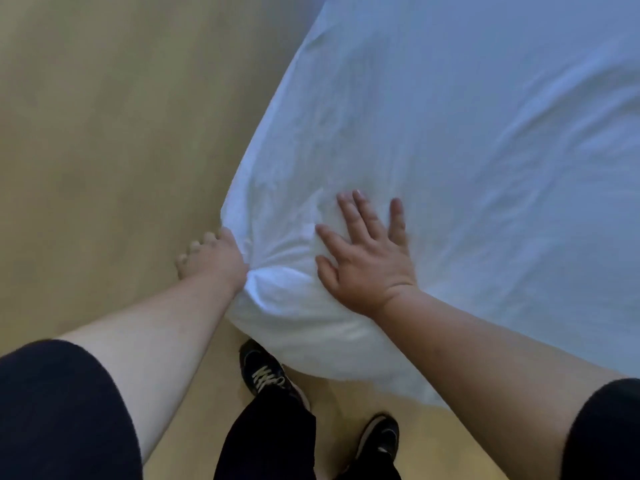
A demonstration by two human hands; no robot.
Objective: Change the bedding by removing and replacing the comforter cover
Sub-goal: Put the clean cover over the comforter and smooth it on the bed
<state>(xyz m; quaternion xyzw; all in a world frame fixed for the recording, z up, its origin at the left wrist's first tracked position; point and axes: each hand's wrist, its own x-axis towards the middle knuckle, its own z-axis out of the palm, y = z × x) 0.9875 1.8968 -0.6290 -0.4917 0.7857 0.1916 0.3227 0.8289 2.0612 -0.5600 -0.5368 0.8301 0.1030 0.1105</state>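
- Left hand (211, 259) of mine grips the corner of the white comforter (450, 150), thumb and palm bunching the cloth into a tight knot of creases; my fingers (194, 249) curl round the outer edge, at about 7 o'clock in the view.
- Right hand (367, 258) lies flat and spread on top of the same corner, fingers straight and pointing toward 12 o'clock, pressing the puffed fabric down just beside the left hand.
- Both forearms are bare, with dark sleeves (59, 410) showing at the lower corners.
- My two dark shoes (266, 372) with pale laces stand at 6 o'clock, the left one partly tucked under the hanging corner; dark trousers (266, 445) cover the legs.
- Nothing lies between my hands and the cloth.
- Floor (104, 133) is pale, yellowish wood or laminate, filling the view from 8 to 11 o'clock and showing again around my feet.
- Comforter fills the view from 12 to 4 o'clock, wrinkled, its gripped corner pointing toward 7 o'clock at me.
- Its visible left edge runs from the corner up toward 12 o'clock; how far it extends I cannot tell.
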